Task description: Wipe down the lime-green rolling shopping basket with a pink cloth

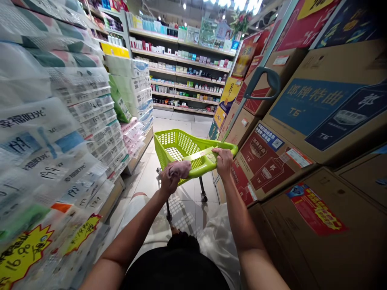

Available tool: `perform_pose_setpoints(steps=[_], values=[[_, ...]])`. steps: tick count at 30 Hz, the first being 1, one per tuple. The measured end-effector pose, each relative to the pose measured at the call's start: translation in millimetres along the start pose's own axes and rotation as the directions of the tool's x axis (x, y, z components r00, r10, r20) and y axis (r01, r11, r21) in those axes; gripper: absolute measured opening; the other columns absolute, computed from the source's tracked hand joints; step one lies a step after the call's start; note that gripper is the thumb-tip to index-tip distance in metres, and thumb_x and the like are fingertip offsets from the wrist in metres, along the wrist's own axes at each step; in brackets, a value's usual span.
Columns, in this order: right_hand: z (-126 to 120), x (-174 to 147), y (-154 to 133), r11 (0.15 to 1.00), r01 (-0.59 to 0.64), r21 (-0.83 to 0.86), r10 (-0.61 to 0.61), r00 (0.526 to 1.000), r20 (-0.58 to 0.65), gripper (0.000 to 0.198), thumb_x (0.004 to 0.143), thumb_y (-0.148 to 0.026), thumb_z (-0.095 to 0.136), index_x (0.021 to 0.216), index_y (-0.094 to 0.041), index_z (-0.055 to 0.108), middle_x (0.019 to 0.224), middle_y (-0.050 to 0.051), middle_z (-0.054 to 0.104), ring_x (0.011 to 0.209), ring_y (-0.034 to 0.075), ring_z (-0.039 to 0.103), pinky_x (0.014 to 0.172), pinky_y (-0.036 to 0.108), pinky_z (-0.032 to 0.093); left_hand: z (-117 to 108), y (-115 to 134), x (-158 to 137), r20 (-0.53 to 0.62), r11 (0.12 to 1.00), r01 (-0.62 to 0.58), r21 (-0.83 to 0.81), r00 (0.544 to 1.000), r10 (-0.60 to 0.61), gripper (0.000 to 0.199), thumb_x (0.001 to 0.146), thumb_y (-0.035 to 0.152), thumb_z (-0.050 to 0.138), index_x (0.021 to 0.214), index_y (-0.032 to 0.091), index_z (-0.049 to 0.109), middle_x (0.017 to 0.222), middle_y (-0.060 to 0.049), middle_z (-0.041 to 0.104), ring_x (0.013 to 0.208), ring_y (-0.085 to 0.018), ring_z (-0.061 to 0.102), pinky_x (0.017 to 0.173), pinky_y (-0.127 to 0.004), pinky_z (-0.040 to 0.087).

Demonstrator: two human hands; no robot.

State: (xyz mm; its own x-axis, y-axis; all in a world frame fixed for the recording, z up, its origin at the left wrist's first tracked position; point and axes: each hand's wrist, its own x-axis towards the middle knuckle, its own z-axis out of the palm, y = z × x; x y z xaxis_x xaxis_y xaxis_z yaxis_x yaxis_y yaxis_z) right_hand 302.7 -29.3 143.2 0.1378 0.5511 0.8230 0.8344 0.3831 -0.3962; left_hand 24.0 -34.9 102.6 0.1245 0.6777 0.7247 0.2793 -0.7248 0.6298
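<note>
A lime-green shopping cart (195, 141) with a lattice basket stands on thin metal legs with casters in front of me. My left hand (169, 179) is closed around a crumpled mauve cloth (179, 169) at the left side of the cart's handle (204, 170). Part of that hand's grip is hidden by the cloth. On the handle's right side, my right hand (223, 160) has its fingers wrapped over the rim. No goods show inside the visible part of the basket.
Packs of tissue paper (90, 121) are stacked along the left. Cardboard cartons (326, 100) rise on the right, close to my right arm, with a grey-blue looped handle (262, 82) on a pole before them. Shelves of cosmetics (187, 72) stand ahead across the tiled floor (181, 123).
</note>
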Motion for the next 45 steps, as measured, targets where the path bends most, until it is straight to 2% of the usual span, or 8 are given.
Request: perform_pose_setpoints(steps=[3, 6, 13, 16, 21, 29, 39, 45], values=[[-2, -1, 3, 1.000, -0.014, -0.004, 0.014, 1.000, 0.003, 0.039, 0.089, -0.019, 0.039, 0.098, -0.025, 0.076, 0.112, 0.003, 0.080, 0.105, 0.026, 0.062, 0.101, 0.045, 0.040, -12, 21, 38, 0.267, 0.995, -0.032, 0.092, 0.964, 0.007, 0.027, 0.089, 0.038, 0.048, 0.071, 0.020, 0.057, 0.071, -0.006, 0.063, 0.069, -0.020, 0.059, 0.070, -0.034, 0.049], [-6, -2, 3, 1.000, -0.024, 0.007, 0.024, 1.000, -0.004, 0.039, 0.091, -0.020, 0.038, 0.098, -0.025, 0.076, 0.113, 0.002, 0.080, 0.106, 0.026, 0.062, 0.102, 0.045, 0.040, -16, 37, 72, 0.541, 0.984, -0.027, 0.175, 0.838, -0.073, 0.026, 0.083, 0.036, 0.050, 0.063, 0.020, 0.047, 0.058, 0.000, 0.051, 0.057, -0.014, 0.046, 0.061, -0.028, 0.038], [-17, -7, 8, 0.999, 0.013, 0.032, -0.013, 1.000, -0.010, 0.041, 0.091, -0.019, 0.038, 0.096, -0.025, 0.078, 0.110, 0.002, 0.080, 0.105, 0.025, 0.065, 0.102, 0.044, 0.042, -4, 56, 98, 0.770, 0.982, 0.089, 0.167, 0.611, -0.186, 0.037, 0.084, 0.043, 0.049, 0.055, 0.021, 0.040, 0.052, 0.001, 0.044, 0.052, -0.012, 0.040, 0.053, -0.028, 0.027], [-20, -6, 19, 0.998, 0.048, 0.046, -0.048, 0.999, -0.005, 0.041, 0.090, -0.019, 0.038, 0.097, -0.025, 0.078, 0.109, 0.002, 0.080, 0.106, 0.025, 0.066, 0.102, 0.044, 0.044, 6, 57, 84, 0.672, 0.984, 0.096, 0.148, 0.721, -0.171, 0.043, 0.082, 0.043, 0.053, 0.051, 0.021, 0.034, 0.047, 0.003, 0.035, 0.048, -0.010, 0.034, 0.051, -0.028, 0.024], [-25, -5, 19, 1.000, -0.001, 0.014, 0.001, 1.000, 0.008, 0.041, 0.089, -0.017, 0.038, 0.097, -0.025, 0.078, 0.111, 0.002, 0.080, 0.110, 0.025, 0.066, 0.106, 0.047, 0.040, 27, 56, 48, 0.157, 0.986, 0.138, 0.090, 0.976, -0.151, 0.038, 0.091, 0.045, 0.050, 0.067, 0.018, 0.062, 0.054, -0.001, 0.055, 0.052, -0.015, 0.054, 0.056, -0.027, 0.040], [-26, -30, -47, 0.999, -0.043, 0.020, 0.043, 0.999, 0.002, 0.032, 0.093, -0.020, 0.044, 0.097, -0.027, 0.075, 0.113, 0.001, 0.079, 0.112, 0.025, 0.063, 0.107, 0.045, 0.036, 59, 59, 18, -0.257, 0.976, 0.215, 0.032, 0.946, -0.199, 0.038, 0.098, 0.046, 0.051, 0.096, 0.016, 0.073, 0.073, -0.009, 0.072, 0.064, -0.022, 0.070, 0.062, -0.030, 0.054], [-26, -28, -45, 0.997, -0.060, -0.038, 0.062, 0.996, 0.061, 0.030, 0.091, -0.015, 0.045, 0.075, -0.025, 0.068, 0.115, -0.002, 0.079, 0.113, 0.025, 0.059, 0.105, 0.045, 0.034, 53, 69, 26, -0.070, 0.962, 0.234, 0.139, 0.972, -0.226, 0.031, 0.096, 0.042, 0.057, 0.096, 0.018, 0.076, 0.086, -0.007, 0.076, 0.073, -0.019, 0.071, 0.066, -0.025, 0.050], [-20, -24, -40, 0.999, -0.033, -0.024, 0.034, 0.998, 0.044, 0.029, 0.089, -0.013, 0.046, 0.070, -0.024, 0.064, 0.112, -0.001, 0.080, 0.111, 0.025, 0.060, 0.104, 0.045, 0.035, 20, 72, 47, 0.354, 0.989, 0.145, -0.002, 0.925, -0.135, 0.022, 0.088, 0.035, 0.060, 0.088, 0.018, 0.075, 0.093, -0.007, 0.074, 0.082, -0.020, 0.069, 0.073, -0.028, 0.055]])
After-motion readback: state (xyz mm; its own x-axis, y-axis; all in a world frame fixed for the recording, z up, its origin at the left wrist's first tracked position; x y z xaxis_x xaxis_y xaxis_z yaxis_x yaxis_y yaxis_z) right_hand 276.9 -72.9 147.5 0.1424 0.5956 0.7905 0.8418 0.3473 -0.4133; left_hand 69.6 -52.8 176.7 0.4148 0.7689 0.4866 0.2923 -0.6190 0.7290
